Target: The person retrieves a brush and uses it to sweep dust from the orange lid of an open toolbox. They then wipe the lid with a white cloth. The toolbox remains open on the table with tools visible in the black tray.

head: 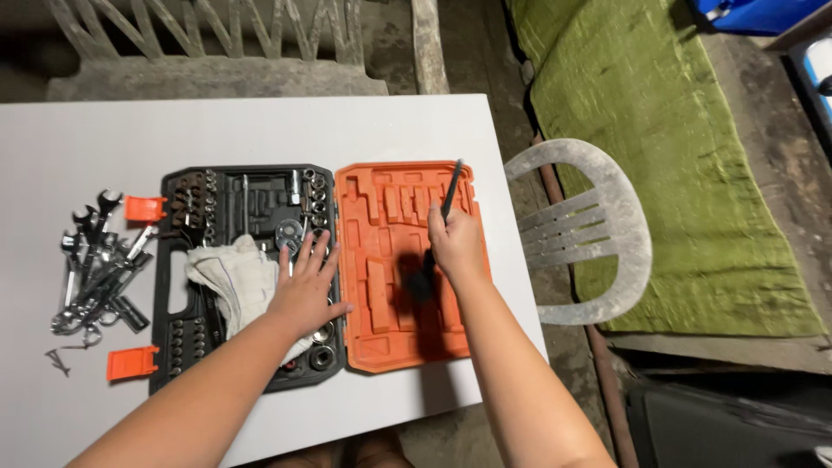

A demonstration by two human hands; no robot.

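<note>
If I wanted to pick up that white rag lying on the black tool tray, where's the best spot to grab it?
Pinch the rag at its bunched left part, coming from above and the left. The left hand rests on its right part, while the left folds lie loose and raised over the black tray, probably easy to grip.

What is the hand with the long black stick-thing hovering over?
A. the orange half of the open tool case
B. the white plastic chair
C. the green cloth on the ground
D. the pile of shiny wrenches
A: the right hand grips a thin black tool right above the orange half of the case.
</note>
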